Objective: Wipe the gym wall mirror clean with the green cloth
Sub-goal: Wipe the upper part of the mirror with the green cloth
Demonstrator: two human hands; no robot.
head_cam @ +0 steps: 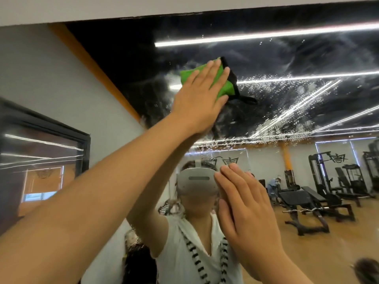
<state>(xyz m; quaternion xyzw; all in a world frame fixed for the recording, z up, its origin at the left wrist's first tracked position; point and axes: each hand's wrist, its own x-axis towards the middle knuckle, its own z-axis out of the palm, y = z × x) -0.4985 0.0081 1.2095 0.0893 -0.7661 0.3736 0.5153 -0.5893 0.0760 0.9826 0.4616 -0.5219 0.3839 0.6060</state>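
Note:
The wall mirror point(297, 95) fills most of the view, its upper part streaked and beaded with water drops. High on the glass, my left hand point(200, 99) presses the folded green cloth point(222, 83) flat against it with straight fingers; the cloth has a black edge and a black strap hanging at its right. Lower down, my right hand point(246, 214) lies flat on the glass with fingers straight and together, holding nothing. My own reflection, wearing a headset, shows between the two arms.
The mirror's top edge point(184, 15) meets a white wall band just above the cloth. A grey side wall with a dark-framed window point(47, 152) stands at the left. Weight benches and machines point(320, 199) show only as reflections at the right.

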